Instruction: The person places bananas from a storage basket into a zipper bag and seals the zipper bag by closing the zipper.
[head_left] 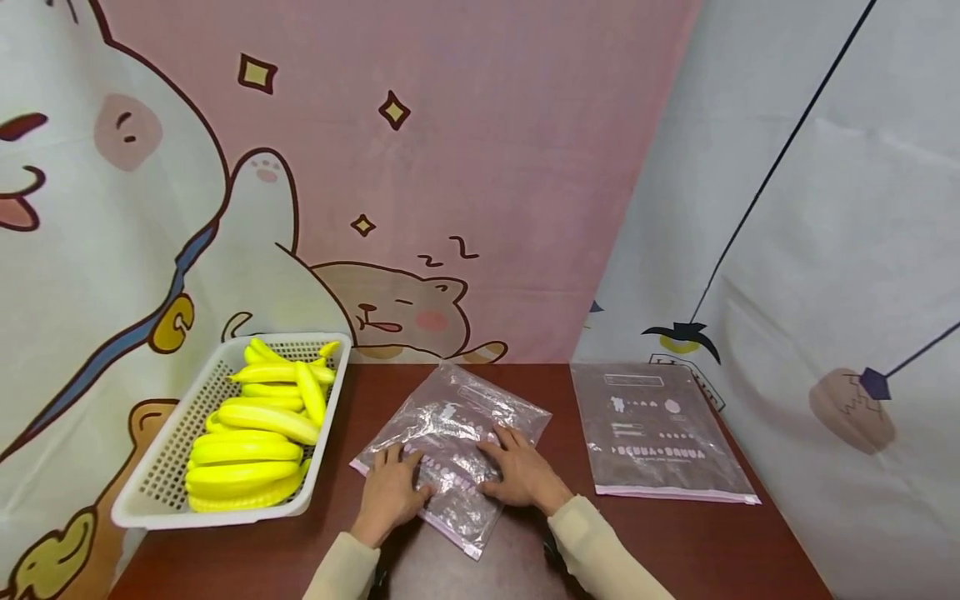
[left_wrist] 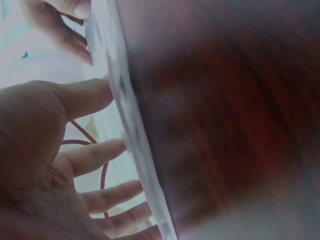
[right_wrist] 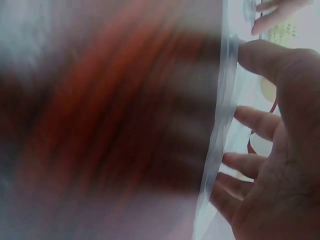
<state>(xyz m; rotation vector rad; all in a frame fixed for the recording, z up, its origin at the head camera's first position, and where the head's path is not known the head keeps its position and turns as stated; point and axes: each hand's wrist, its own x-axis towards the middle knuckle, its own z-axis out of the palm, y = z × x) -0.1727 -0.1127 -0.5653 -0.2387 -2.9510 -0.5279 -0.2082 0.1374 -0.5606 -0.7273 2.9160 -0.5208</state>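
both hands (head_left: 457,483) flat on bag (head_left: 450,417)

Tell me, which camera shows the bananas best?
The head view: the bananas lie piled in the white basket, left of both hands. Neither wrist view shows them; both show only fingers against a clear bag.

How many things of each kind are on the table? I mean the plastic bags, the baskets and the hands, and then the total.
Plastic bags: 2, one crumpled bag under both hands and one flat bag to the right.
Baskets: 1, the white basket, which holds yellow bananas too overlapped to count.
Hands: 2, left hand and right hand.
Total: 5.
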